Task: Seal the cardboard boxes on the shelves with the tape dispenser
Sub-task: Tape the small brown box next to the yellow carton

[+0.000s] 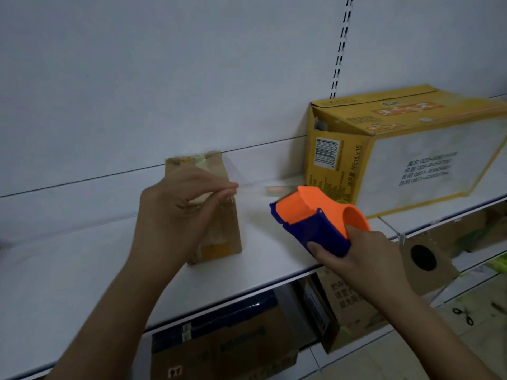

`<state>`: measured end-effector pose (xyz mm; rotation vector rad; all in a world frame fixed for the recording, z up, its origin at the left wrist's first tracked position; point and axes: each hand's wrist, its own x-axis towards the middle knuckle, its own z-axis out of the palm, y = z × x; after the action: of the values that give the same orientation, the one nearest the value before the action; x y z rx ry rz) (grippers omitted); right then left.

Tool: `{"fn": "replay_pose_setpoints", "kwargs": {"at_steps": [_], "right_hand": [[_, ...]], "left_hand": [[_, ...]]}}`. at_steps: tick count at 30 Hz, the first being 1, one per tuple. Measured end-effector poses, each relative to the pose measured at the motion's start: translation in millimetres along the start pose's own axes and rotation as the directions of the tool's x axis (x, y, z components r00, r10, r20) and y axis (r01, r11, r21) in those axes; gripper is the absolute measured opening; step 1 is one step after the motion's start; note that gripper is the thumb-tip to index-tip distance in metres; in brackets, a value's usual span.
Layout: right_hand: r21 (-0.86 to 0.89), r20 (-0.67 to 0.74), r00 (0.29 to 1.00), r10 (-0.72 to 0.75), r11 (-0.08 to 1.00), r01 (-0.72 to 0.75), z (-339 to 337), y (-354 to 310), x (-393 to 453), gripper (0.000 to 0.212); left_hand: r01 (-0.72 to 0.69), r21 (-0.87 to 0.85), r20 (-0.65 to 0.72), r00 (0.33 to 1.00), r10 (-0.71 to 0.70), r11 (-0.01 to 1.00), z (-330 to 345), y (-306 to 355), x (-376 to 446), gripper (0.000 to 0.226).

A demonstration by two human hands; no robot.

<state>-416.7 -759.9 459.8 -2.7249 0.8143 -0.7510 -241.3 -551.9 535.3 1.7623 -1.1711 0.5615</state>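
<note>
on the white metal shelf (82,259) stands the small brown cardboard box (219,229). at its 3 o'clock the right hand (354,250) grips the orange and blue tape dispenser (315,215). the left hand (175,204), nearer the box, pinches the clear tape strip (251,187), stretched horizontally between both.

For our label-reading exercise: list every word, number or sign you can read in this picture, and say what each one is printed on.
"468mL×15": end face of the yellow carton, beside its barcode.
Barcode digits: too small to read.
Phone-number lines on the carton's white side panel: blurred, not reliably readable.
Carton's top brand lettering: blurred.
Chinese print on the lower-shelf brown box: blurred.
Small brown box, tape dispenser: no text visible.
</note>
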Motion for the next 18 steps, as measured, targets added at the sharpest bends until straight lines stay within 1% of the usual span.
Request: {"fn": "replay_pose_setpoints", "kwargs": {"at_steps": [1,3,5,7,8,10,11,12,13,14,15,16,18], "right_hand": [[0.045,0.034,0.998,0.054,0.997,-0.056,1,-3,2,0.048],[0.125,0.047,0.994,0.099,0.987,-0.104,3,-11,5,0.044],[0.198,0.063,0.987,0.146,0.968,-0.156,6,-15,8,0.041],[0.284,0.105,0.971,0.214,0.930,-0.235,8,-18,9,0.040],[0.341,0.124,0.962,0.241,0.901,-0.270,8,-20,10,0.039],[0.487,0.163,0.945,0.282,0.810,-0.326,8,-26,11,0.037],[0.576,0.193,0.935,0.298,0.737,-0.354,7,-29,11,0.032],[0.662,0.237,0.921,0.308,0.643,-0.385,5,-31,12,0.026],[0.736,0.282,0.907,0.314,0.536,-0.414,2,-35,11,0.025],[0.782,0.313,0.896,0.315,0.450,-0.431,0,-38,11,0.032],[0.799,0.321,0.894,0.313,0.416,-0.434,-1,-40,10,0.042],[0.795,0.300,0.903,0.308,0.442,-0.415,0,-41,9,0.054],[0.785,0.237,0.927,0.291,0.504,-0.359,1,-46,7,0.070]], "left_hand": [[-0.017,0.032,-0.016,1.000,0.018,0.999,7,1,-4,0.010],[-0.045,0.095,-0.073,0.996,0.052,0.995,20,1,-10,0.011],[-0.119,0.207,-0.109,0.984,0.144,0.971,32,1,-17,0.016],[-0.232,0.320,-0.091,0.958,0.274,0.919,46,4,-26,0.017],[-0.266,0.363,-0.059,0.950,0.307,0.893,56,8,-32,0.020],[-0.265,0.390,0.017,0.960,0.281,0.882,75,15,-46,0.031],[-0.243,0.380,0.051,0.969,0.243,0.892,85,17,-53,0.038],[-0.215,0.369,0.082,0.977,0.199,0.904,94,20,-60,0.044],[-0.182,0.367,0.109,0.982,0.153,0.912,100,22,-66,0.050],[-0.150,0.371,0.132,0.985,0.108,0.916,106,25,-71,0.055],[-0.124,0.375,0.151,0.986,0.071,0.919,111,29,-75,0.059],[-0.105,0.375,0.167,0.985,0.045,0.921,115,33,-79,0.062],[-0.081,0.369,0.176,0.984,0.016,0.926,124,41,-85,0.065]]}}
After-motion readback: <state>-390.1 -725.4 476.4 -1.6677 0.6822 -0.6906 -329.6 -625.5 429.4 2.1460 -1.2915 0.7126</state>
